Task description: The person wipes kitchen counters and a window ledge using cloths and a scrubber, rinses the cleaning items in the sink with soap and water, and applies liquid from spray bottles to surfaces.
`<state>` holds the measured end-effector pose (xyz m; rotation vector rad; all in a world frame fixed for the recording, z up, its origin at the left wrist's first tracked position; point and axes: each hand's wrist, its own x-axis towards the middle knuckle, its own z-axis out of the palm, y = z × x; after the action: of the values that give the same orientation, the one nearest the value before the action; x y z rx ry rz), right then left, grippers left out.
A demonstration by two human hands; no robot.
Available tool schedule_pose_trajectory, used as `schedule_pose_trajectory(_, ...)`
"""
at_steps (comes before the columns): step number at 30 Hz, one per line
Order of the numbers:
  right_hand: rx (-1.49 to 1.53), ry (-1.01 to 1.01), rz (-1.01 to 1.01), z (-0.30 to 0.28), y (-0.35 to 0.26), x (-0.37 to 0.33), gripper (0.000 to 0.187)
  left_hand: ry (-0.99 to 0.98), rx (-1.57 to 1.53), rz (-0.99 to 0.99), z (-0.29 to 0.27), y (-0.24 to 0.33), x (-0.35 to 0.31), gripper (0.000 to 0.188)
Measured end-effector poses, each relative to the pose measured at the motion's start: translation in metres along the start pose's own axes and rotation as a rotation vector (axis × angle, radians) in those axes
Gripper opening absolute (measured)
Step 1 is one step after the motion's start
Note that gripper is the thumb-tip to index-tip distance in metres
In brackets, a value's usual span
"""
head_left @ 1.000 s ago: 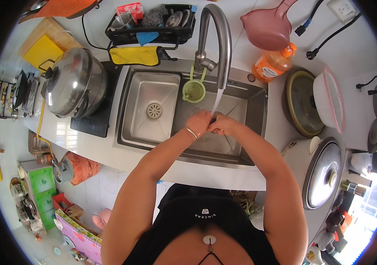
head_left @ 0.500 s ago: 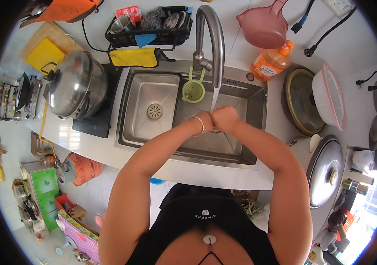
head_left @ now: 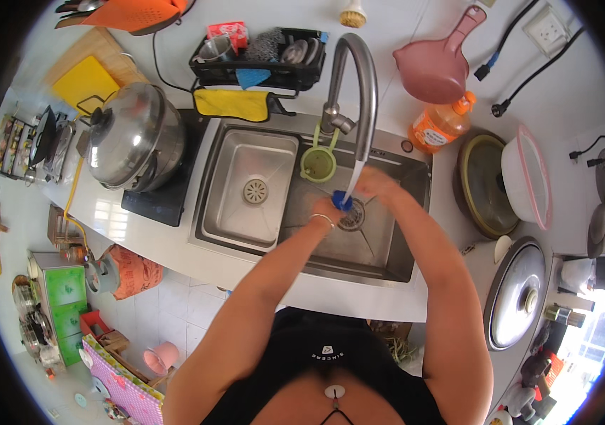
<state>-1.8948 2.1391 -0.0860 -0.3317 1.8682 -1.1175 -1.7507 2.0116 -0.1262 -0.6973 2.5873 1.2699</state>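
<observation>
Over the larger right basin of the steel sink [head_left: 295,249], my left hand [head_left: 324,208] is closed on a small deep-blue thing [head_left: 343,201], too small and wet-looking to name its kind. Water from the curved faucet [head_left: 371,106] runs down onto it. My right hand [head_left: 374,184] is just right of the stream, a little apart from the left; motion smears its fingers. A pale green strainer [head_left: 318,164] hangs by its handle from the faucet base, left of the water.
Left of the sink, a lidded steel pot [head_left: 136,134] stands on a black cooktop [head_left: 152,205]. Behind are a black rack [head_left: 228,72] with a yellow cloth [head_left: 231,103]. To the right are an orange soap bottle [head_left: 440,127], a pink ladle [head_left: 432,69], a white basin [head_left: 525,177] and large lids.
My hands, pressed together under the water before, have come apart. The right hand shifted right, and the blue thing now shows at my left hand. The whole view has tipped slightly.
</observation>
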Motion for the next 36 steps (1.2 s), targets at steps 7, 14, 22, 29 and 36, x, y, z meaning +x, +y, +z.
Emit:
schedule_pose_trajectory(7,0.525,0.231,-0.354,-0.045,-0.067,0.076,0.041,-0.305,0.170,-0.278,0.038,-0.006,-0.003,0.059)
schedule_pose_trajectory(14,-0.577,0.142,-0.803,0.020,-0.072,-0.028,0.071,-0.414,-0.690,-0.724,-0.040,-0.017,-0.046,0.023)
schedule_pose_trajectory(22,-1.118,0.102,-1.202,0.064,-0.054,-0.128,0.058,-1.082,-0.699,-0.251,-0.060,0.055,-0.059,0.035)
schedule_pose_trajectory(29,-1.317,0.254,-0.828,0.057,-0.049,-0.118,0.065,-0.405,0.076,0.305,-0.087,0.095,-0.085,0.014)
schedule_pose_trajectory(36,-0.723,0.189,-0.745,0.079,-0.014,-0.086,0.063,-0.158,0.462,0.258,-0.079,0.080,-0.071,0.046)
